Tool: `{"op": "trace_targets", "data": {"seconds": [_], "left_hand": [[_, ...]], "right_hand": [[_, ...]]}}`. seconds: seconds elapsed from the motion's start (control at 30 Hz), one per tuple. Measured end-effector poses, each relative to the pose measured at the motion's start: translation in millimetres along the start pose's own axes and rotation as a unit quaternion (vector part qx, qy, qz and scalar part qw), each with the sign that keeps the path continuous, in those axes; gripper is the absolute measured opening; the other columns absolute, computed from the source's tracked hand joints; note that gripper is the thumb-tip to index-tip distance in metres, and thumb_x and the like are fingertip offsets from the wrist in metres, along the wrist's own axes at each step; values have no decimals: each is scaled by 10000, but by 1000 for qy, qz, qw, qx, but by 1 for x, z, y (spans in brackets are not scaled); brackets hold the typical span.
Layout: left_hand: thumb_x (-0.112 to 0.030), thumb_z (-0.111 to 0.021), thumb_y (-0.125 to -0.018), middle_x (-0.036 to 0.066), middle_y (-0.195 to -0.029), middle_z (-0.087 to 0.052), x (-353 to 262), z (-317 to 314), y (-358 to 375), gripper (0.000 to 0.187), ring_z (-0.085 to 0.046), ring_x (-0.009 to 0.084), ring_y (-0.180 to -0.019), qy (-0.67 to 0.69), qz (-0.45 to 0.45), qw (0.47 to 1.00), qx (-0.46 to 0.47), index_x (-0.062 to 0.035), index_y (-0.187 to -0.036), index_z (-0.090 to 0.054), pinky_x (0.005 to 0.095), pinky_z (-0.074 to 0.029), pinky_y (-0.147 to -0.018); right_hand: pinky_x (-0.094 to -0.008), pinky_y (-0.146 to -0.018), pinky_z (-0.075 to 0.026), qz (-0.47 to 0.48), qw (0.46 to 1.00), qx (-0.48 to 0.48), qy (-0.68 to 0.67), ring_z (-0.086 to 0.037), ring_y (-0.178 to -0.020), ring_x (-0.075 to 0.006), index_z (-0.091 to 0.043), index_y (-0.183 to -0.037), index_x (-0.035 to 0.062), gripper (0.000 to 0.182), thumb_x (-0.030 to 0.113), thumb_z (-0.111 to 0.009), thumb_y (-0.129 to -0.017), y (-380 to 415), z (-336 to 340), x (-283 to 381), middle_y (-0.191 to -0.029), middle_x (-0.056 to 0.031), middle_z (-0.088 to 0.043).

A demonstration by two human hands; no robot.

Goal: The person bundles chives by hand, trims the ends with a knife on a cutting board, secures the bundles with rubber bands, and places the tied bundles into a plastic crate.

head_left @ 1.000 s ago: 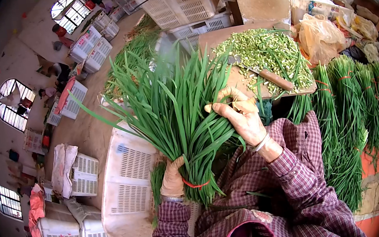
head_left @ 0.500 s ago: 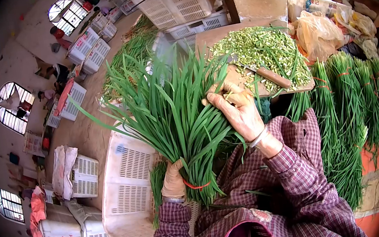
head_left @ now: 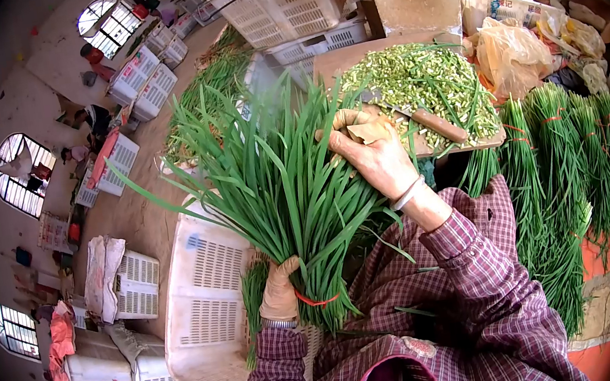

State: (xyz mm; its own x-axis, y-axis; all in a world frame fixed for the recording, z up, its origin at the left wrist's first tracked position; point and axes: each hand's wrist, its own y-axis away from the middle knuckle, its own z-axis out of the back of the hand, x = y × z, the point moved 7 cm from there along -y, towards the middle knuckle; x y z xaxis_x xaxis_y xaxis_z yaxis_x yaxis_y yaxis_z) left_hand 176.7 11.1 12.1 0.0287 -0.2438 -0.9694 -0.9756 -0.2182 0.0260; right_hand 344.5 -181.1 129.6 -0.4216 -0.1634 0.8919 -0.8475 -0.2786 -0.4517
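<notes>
A large bunch of long green leaves (head_left: 285, 185) fans out over the lap, tied low down with a red band (head_left: 315, 298). My left hand (head_left: 280, 294), in a tan glove, is wrapped round the bunch just beside the band. At the upper right of the leaves, my right hand (head_left: 373, 151) has its fingers bent among the leaf tips; tan coverings show on some fingers. What those fingers pinch, if anything, is too hidden to make out. A knife (head_left: 439, 125) with a wooden handle lies on the board (head_left: 334, 62) behind, beside chopped green-white stem pieces (head_left: 413, 70).
A white crate (head_left: 207, 298) stands under the bunch at the left. Tied green bunches (head_left: 544, 196) hang or lie at the right, below plastic bags (head_left: 512, 56). More crates (head_left: 279, 3) are stacked behind, and people are in the far left background.
My right hand has shifted slightly up and to the left along the leaves, and the leaf tips have spread a little. My left hand keeps its hold.
</notes>
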Motion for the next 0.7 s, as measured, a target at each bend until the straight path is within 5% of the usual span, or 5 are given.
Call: {"op": "trace_targets", "data": {"seconds": [0.17,0.37,0.53,0.6,0.7], "left_hand": [[-145,-684,-940,71,-1123,-687,40,55,-12,494,-705,103,-903,100,2,995,-17,51,-1349,-488,234,-588,-835],[-146,-747,-885,12,-1116,-670,20,32,-16,470,-651,110,-931,45,15,999,8,-33,-1306,-570,240,-550,-864],[-230,-762,-836,72,-1206,-655,7,30,-12,574,-637,196,-1054,-3,12,1000,-25,-3,-1320,-552,339,-515,-942],[-224,-763,-834,69,-1206,-654,5,29,-12,570,-634,197,-1057,-11,11,999,-31,-2,-1315,-554,340,-514,-947],[-211,-757,-834,71,-1244,-631,-4,14,-10,605,-616,200,-1091,-30,16,999,-42,-6,-1351,-519,344,-507,-961]], "right_hand": [[-213,-615,-492,-51,990,-54,-117,-635,-656,-74,-661,-899,-34,143,104,-631,-925,0,4,-7,-794,-21,-645],[-190,-535,-419,-83,930,-216,-285,-486,-560,-70,-640,-975,66,227,290,-613,-992,-19,68,-11,-718,38,-551],[-270,-669,-523,30,965,-109,239,-641,-764,-148,-625,-1201,12,325,172,-675,-923,-9,115,-9,-890,-51,-654],[-366,-836,-525,92,938,-151,297,-666,-1029,-275,-582,-1264,24,452,156,-711,-852,7,115,-1,-1082,-136,-698],[-396,-865,-488,198,886,-167,384,-649,-954,-296,-640,-1157,42,306,130,-694,-869,18,86,51,-1029,-125,-691]]}}
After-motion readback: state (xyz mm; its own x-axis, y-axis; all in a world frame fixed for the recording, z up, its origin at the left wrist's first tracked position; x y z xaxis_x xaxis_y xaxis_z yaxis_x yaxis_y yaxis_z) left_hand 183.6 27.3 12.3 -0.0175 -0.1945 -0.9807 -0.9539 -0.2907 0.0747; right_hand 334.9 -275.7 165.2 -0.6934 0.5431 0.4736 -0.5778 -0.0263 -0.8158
